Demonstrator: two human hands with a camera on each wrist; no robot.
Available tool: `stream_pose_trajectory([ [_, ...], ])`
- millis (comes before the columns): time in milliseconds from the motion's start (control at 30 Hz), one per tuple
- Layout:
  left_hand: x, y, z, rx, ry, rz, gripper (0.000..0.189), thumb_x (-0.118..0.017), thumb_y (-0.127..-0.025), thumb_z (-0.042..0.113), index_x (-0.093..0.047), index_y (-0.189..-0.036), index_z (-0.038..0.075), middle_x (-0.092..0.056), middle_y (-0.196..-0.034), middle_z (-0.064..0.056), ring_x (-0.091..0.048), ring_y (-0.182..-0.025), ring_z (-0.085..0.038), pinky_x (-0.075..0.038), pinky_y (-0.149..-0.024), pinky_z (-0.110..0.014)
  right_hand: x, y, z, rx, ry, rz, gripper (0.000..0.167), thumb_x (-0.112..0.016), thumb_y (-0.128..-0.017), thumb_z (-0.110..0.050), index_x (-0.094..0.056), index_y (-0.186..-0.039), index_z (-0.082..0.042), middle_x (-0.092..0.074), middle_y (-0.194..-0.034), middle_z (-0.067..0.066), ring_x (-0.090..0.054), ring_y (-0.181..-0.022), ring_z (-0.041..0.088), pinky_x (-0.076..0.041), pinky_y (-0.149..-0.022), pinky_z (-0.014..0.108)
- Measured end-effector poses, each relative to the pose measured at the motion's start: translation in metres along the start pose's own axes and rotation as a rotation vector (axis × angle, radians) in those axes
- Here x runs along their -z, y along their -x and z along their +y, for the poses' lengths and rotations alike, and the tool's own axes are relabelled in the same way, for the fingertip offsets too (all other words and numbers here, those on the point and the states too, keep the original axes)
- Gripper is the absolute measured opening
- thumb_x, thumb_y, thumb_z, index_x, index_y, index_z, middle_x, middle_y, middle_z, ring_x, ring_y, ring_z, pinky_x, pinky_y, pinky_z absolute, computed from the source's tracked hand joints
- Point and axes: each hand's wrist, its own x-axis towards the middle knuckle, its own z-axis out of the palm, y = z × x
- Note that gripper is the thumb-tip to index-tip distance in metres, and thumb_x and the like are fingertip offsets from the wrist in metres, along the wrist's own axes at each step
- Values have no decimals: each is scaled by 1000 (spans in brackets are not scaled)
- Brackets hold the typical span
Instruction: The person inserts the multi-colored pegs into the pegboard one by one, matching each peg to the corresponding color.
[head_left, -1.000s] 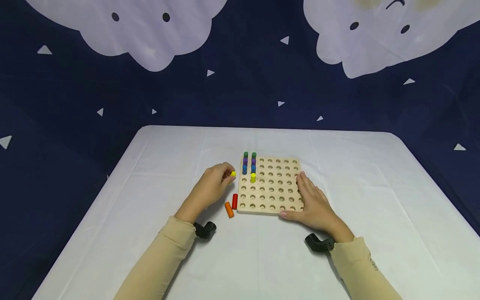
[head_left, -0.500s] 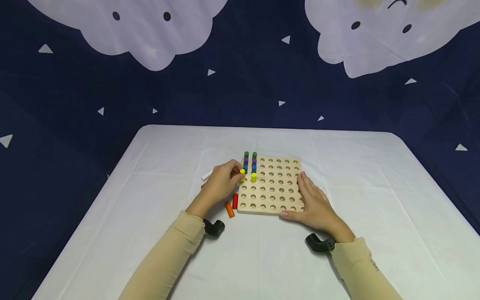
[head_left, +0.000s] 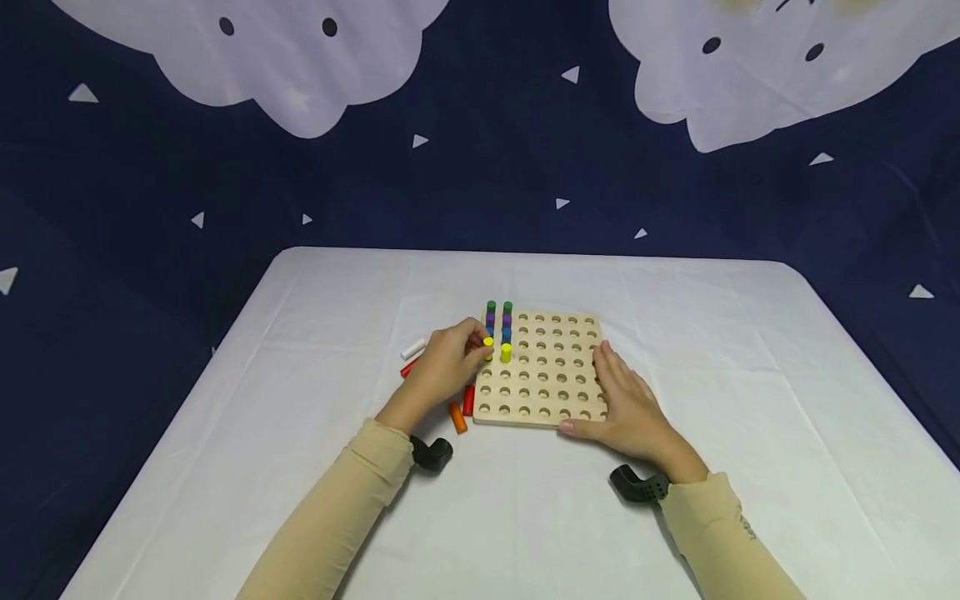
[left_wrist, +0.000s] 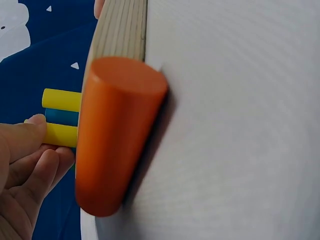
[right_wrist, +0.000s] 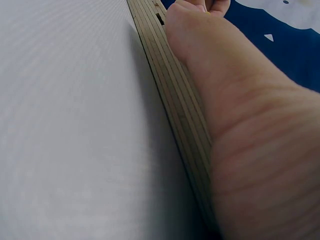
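My left hand (head_left: 444, 365) pinches a yellow peg (head_left: 488, 350) between thumb and fingers. This peg stands upright at the left column of a wooden pegboard (head_left: 534, 403), just in front of the blue peg there. Beside it a second yellow peg (head_left: 506, 353) stands in the neighbouring column. Behind them, green pegs (head_left: 507, 307), purple pegs (head_left: 507, 321) and blue pegs (head_left: 506, 335) fill the back of both columns. My right hand (head_left: 633, 417) rests at the board's front right corner, fingers extended along the right side, thumb at the front edge.
Left of the board lie an orange peg (head_left: 457, 417) and a red peg (head_left: 468, 400). A white peg (head_left: 413, 348) and another red peg (head_left: 408, 367) lie partly behind my left hand. A white cloth (head_left: 525, 517) covers the table; a dark blue curtain (head_left: 480, 192) hangs behind.
My left hand has moved right with the yellow peg, from beside the board to over its left column, uncovering the white and red pegs. The right hand keeps its place.
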Motion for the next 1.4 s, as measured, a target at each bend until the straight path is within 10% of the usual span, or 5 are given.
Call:
stream_pose_trajectory([
  [700, 21, 10, -2, 22, -82, -24, 32, -70, -93, 12, -65, -124, 6, -69, -119, -10, -66, -104, -21, -56, -91, -35, 1, -2, -3, 8, 4, -9, 134, -75, -71, -71, 4, -159, -8, 7, -167, 13, 0, -155, 36, -4, -122, 60],
  [1000, 70, 28, -32, 98, -166, 41, 35, -63, -97, 11, -60, -131, 3, -65, -126, -16, -63, -111, -32, -53, -94, -46, 4, -3, -2, 6, 12, -8, 133, -74, -72, -71, 4, -159, -8, 8, -167, 13, 1, -155, 36, -4, -121, 60],
  [1400, 69, 27, -55, 122, -288, -60, 33, -64, -96, 13, -64, -126, -2, -67, -115, -21, -64, -105, -32, -53, -92, -46, 2, -2, -1, 11, 3, -6, 132, -75, -72, -69, 4, -159, -8, 7, -167, 14, 1, -155, 36, -5, -121, 60],
])
